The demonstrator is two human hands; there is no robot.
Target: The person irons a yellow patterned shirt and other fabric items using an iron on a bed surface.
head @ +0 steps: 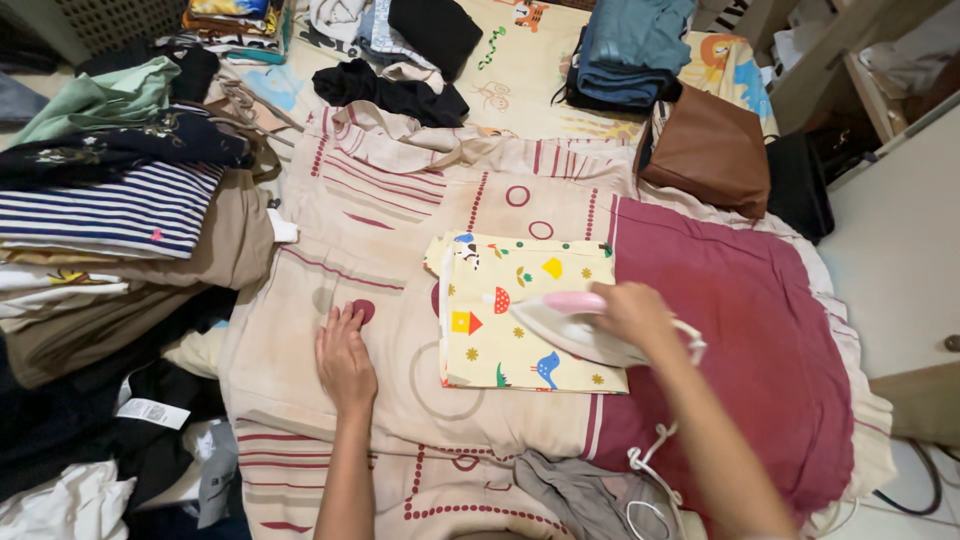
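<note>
Head view: the right hand point(632, 312) is clenching the pink handle of a white clothes iron point(570, 330), and the iron's soleplate is resting on a small yellow printed cloth point(500, 290). The cloth, patterned with little houses, birds and mushrooms, is lying folded flat near the middle of the ironing blanket point(400, 230), a beige spread with dark red stripes and circles. The iron is sitting on the cloth's right half, its tip pointing toward the left edge of the blanket.

The left hand point(345, 358) is lying released, palm down with fingers spread, pressing flat on the blanket just left of the yellow cloth and not touching it. It is grasping nothing.

The iron's white cord point(650, 470) is trailing from the iron toward the near edge of the blanket. The right part of the blanket is being covered by a dark red cloth point(740, 330), which is touching the yellow cloth's right edge.

Along the left edge, a pile of folded clothes point(110, 210) is standing, with a navy-and-white striped piece on top. At the far right corner, a brown leather bag point(708, 150) is leaning beside folded blue jeans point(630, 50). A black garment point(390, 92) is lying past the far edge, and a grey garment point(575, 495) is crumpling at the near edge.
</note>
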